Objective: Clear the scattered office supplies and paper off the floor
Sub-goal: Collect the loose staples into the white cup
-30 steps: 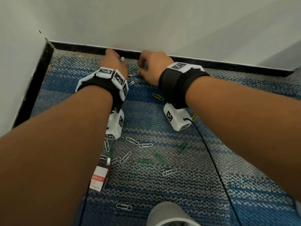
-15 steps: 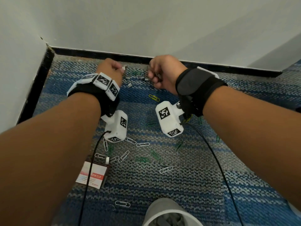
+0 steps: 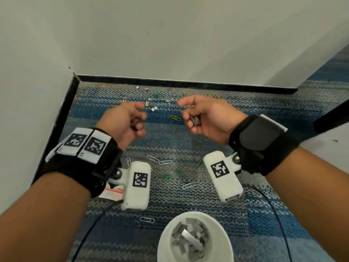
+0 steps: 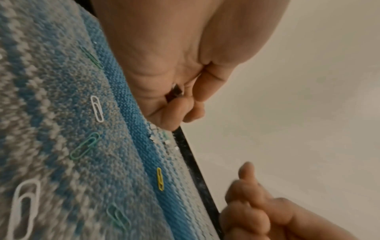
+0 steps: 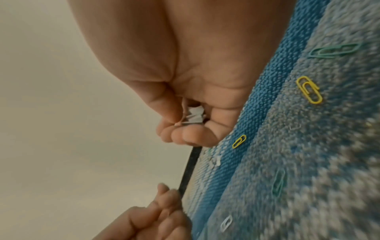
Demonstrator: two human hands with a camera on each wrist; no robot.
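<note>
We took the white cup [image 3: 195, 241] as our landmark. It stood on the striped blue and grey carpet [image 3: 236, 110] at the near edge of the head view, already holding a heap of grey staple blocks [image 3: 189, 241].

Beyond the cup and to its left, our left hand [image 3: 125, 122] hung above the floor, its grip curled round a small dark staple piece [image 4: 173, 95]. From the head that piece was only a dim sliver between the fingers; the left wrist view showed it tucked against the palm.

Beyond the cup and to its right, our right hand [image 3: 204, 120] was likewise closed on a staple strip [image 3: 195, 121]. The right wrist view showed more than the head did: several pale pieces [image 5: 194, 117] bunched under the thumb.

Farther from the cup than both hands, near the black skirting board [image 3: 170, 83], loose staple bits [image 3: 154, 104] still lay on the carpet. Paper clips [image 3: 165, 162] were scattered between the hands and the cup, white and green, with a yellow clip [image 3: 175, 117] lying between the two hands. The wrist views caught their colours sharply but showed nothing of the cup.

Left of the cup, a red and white paper clip box [image 3: 112, 191] lay partly hidden under our left wrist.
</note>
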